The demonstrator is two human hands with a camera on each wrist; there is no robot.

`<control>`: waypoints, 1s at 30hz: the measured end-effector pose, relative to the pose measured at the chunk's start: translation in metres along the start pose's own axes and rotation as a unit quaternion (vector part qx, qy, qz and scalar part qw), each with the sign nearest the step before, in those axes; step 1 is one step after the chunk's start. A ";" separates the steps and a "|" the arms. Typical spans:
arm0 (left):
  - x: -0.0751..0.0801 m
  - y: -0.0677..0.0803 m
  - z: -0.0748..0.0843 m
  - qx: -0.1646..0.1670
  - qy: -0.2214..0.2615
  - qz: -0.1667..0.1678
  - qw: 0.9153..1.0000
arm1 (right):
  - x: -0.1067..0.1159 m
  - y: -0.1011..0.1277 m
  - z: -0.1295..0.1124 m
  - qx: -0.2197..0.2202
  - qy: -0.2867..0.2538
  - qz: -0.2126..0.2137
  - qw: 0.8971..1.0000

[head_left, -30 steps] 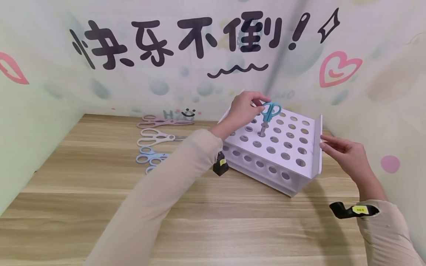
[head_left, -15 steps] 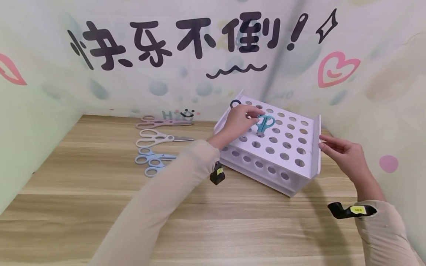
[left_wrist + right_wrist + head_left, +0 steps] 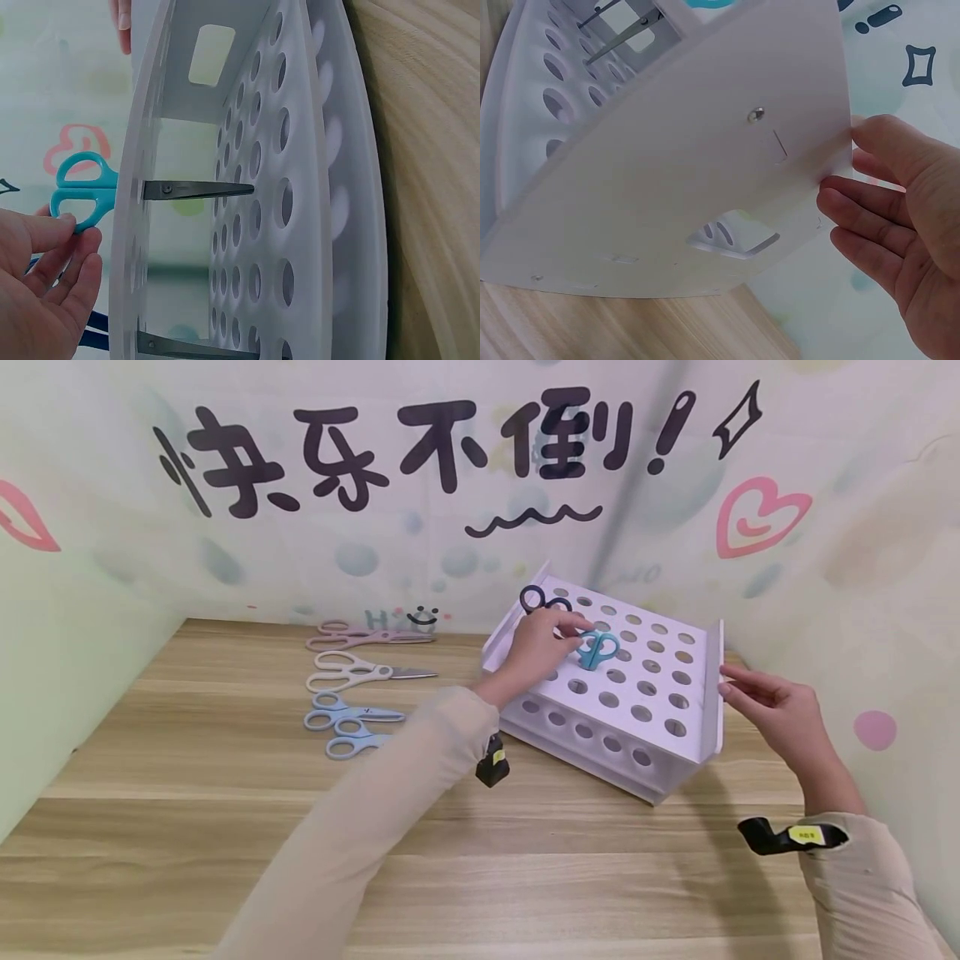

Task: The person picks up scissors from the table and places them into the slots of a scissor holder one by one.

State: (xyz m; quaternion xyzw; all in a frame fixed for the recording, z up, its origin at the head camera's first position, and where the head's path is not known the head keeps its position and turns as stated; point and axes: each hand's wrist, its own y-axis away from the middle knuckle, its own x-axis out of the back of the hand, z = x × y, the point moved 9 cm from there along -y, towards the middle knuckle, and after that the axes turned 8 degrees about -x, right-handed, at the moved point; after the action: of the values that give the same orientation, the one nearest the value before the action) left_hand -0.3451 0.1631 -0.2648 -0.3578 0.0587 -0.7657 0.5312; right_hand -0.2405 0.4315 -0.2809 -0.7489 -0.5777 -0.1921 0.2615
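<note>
Teal-handled scissors (image 3: 597, 650) stand in a hole of the white rack (image 3: 693, 743); my left hand (image 3: 534, 647) pinches their handle loop. In the left wrist view, the blades of these scissors (image 3: 199, 190) pass through the top plate, their tip reaching the perforated lower plate. Dark-handled scissors (image 3: 532, 598) stand in another hole at the rack's back left, partly behind my left hand. On the other side, my right hand (image 3: 783, 706) holds the edge of the rack's right side panel (image 3: 667, 187) between thumb and fingers.
Left of the rack, pink scissors (image 3: 352, 636), white-handled scissors (image 3: 348, 672) and two light-blue pairs, one nearer the back (image 3: 330, 711), lie on the wooden table (image 3: 187, 860). A printed curtain (image 3: 420, 552) hangs close behind the rack.
The teal scissors have sunk deeper into their hole, so their handles now sit close to the top plate. My left hand came down with them; the right hand stays at the panel.
</note>
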 end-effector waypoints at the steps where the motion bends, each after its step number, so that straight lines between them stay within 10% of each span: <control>1: 0.000 0.000 0.000 -0.001 0.001 0.002 1.000 | 0.000 0.000 0.000 0.000 0.000 0.001 1.000; 30: -0.006 0.005 -0.006 -0.005 -0.006 0.028 1.000 | 0.000 0.002 -0.001 0.002 0.007 0.009 1.000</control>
State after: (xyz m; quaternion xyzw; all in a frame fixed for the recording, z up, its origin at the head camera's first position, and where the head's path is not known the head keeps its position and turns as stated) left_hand -0.3435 0.1642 -0.2742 -0.3635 0.0698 -0.7478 0.5512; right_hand -0.2390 0.4305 -0.2807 -0.7522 -0.5695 -0.1935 0.2689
